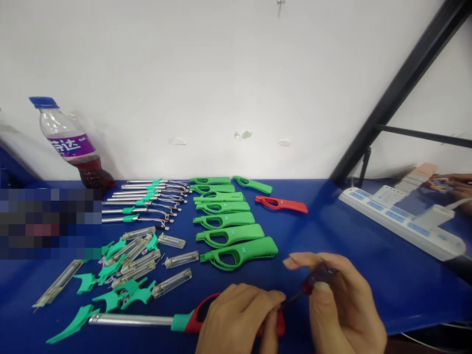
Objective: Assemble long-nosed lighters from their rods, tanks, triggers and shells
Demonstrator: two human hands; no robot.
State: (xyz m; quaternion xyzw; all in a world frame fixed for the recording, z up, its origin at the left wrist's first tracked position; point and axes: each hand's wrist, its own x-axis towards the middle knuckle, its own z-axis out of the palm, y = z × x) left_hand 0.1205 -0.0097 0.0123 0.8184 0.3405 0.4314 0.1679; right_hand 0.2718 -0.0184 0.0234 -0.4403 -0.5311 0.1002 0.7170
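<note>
A red lighter (192, 322) with a teal collar and a long silver tube lies along the front of the blue table. My left hand (239, 314) is closed over its handle and hides most of it. In my right hand (342, 305) is a screwdriver (320, 276) with a dark, see-through handle, pinched between thumb and fingers. Its thin shaft points down left to the handle's end beside my left fingers; the tip is hidden. Green lighter shells (254, 248) are lined up behind my hands, with one red shell (282, 204) to their right.
Clear fuel tanks (172, 283) and teal triggers (86, 282) lie scattered at the left, below a row of metal tubes (120, 211) with wires. A bottle (72, 142) leans at the back left. At the right are a power strip (401, 221) and another person's hand (460, 184).
</note>
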